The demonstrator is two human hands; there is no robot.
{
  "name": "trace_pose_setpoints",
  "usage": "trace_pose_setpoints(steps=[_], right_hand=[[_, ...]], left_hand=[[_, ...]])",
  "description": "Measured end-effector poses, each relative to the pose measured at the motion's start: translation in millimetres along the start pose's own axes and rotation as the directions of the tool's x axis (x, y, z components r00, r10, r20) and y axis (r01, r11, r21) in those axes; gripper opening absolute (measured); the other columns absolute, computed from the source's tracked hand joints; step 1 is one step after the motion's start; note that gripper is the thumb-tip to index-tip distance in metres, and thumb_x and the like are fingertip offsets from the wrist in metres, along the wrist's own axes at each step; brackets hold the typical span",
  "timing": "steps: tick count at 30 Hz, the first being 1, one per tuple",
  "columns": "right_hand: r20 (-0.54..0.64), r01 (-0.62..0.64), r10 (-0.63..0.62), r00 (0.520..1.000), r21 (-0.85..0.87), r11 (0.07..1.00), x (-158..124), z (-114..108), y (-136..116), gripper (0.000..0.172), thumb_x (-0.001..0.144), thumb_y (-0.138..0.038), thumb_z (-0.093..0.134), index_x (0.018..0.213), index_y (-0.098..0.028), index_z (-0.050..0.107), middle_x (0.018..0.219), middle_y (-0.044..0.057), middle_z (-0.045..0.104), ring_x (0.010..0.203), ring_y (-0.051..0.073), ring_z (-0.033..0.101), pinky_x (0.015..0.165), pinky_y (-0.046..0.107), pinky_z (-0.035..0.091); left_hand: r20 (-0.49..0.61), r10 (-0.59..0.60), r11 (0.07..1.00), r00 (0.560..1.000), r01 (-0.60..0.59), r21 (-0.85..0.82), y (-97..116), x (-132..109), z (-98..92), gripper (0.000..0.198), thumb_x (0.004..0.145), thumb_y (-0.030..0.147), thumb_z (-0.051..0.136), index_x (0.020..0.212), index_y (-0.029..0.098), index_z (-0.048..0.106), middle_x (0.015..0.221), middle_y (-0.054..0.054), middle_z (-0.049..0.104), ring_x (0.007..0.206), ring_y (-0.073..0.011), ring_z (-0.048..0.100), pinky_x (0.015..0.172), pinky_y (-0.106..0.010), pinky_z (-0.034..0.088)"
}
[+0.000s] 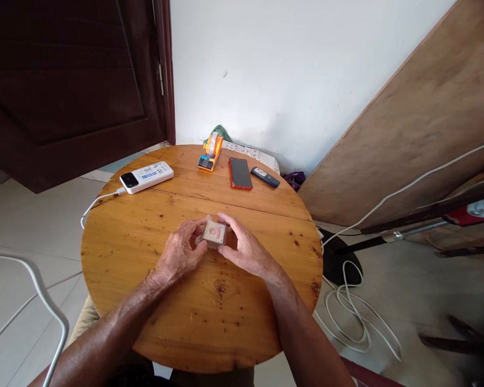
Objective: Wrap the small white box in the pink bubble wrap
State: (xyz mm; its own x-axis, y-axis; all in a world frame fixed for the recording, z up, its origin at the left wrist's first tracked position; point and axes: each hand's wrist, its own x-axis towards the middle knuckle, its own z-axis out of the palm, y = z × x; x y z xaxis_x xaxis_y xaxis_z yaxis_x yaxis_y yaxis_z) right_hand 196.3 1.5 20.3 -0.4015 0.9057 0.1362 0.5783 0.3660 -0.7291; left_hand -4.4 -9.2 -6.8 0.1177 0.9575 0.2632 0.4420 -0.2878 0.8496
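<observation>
A small square box (pixel 215 232), pale with a reddish print on its top, is between my two hands at the middle of the round wooden table (pixel 177 328). Clear, crinkled plastic seems to stick out at its left side. My left hand (pixel 182 247) grips the left side, its thumb at the near edge and its fingers curled behind. On the right side, my right hand (pixel 248 247) has its thumb at the near corner and its forefinger at the far corner. Whether the box touches the tabletop I cannot tell.
Along the table's far side are a white power bank (pixel 149 177) with a cable, an orange and blue tape dispenser (pixel 211 153), a red-edged phone (pixel 240 173) and a dark remote-like device (pixel 265 177). White cables (pixel 347 317) lie coiled on the floor at right.
</observation>
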Motion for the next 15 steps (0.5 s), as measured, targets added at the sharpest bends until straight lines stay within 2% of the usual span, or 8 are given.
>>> trace_pose_setpoints(steps=[4,7,11,15], right_hand=[[-0.111,0.090,-0.088,0.990,0.011,0.996,-0.6,-6.1,-5.8,0.054,0.080,-0.018,0.066,0.131,-0.028,0.053,0.148,0.009,0.049,0.138,0.027,0.046,0.116,0.050,0.035],[-0.150,0.133,-0.134,0.980,-0.016,0.991,1.3,-3.6,-6.1,0.035,0.080,-0.018,0.069,0.113,-0.027,0.063,0.143,0.009,0.054,0.134,0.027,0.050,0.113,0.051,0.037],[-0.195,0.171,-0.181,0.964,-0.066,0.983,4.9,7.8,-2.2,0.015,0.084,-0.016,0.066,0.096,-0.026,0.068,0.129,0.009,0.064,0.123,0.026,0.058,0.106,0.049,0.043],[-0.299,0.214,-0.229,0.926,-0.083,0.973,7.6,14.3,0.0,0.013,0.090,-0.016,0.060,0.085,-0.024,0.068,0.113,0.008,0.070,0.109,0.024,0.065,0.097,0.044,0.049]], left_hand=[[0.006,-0.012,1.000,1.000,0.012,0.023,-0.5,0.3,0.5,0.049,0.075,0.015,0.056,0.123,0.018,0.063,0.092,-0.005,0.067,0.078,-0.0160,0.062,0.071,-0.028,0.054],[-0.006,0.017,0.999,1.000,-0.017,0.052,-0.3,0.9,0.8,0.048,0.074,0.014,0.056,0.121,0.018,0.064,0.092,-0.004,0.067,0.078,-0.0162,0.063,0.074,-0.030,0.055],[-0.018,0.036,0.997,0.999,-0.035,0.063,-0.9,1.3,1.0,0.047,0.074,0.014,0.056,0.120,0.017,0.064,0.091,-0.004,0.068,0.078,-0.0165,0.063,0.073,-0.030,0.055],[-0.022,0.054,0.997,0.998,-0.053,0.053,-2.8,1.2,1.9,0.044,0.074,0.015,0.057,0.118,0.016,0.065,0.091,-0.005,0.069,0.079,-0.0167,0.063,0.073,-0.030,0.054]])
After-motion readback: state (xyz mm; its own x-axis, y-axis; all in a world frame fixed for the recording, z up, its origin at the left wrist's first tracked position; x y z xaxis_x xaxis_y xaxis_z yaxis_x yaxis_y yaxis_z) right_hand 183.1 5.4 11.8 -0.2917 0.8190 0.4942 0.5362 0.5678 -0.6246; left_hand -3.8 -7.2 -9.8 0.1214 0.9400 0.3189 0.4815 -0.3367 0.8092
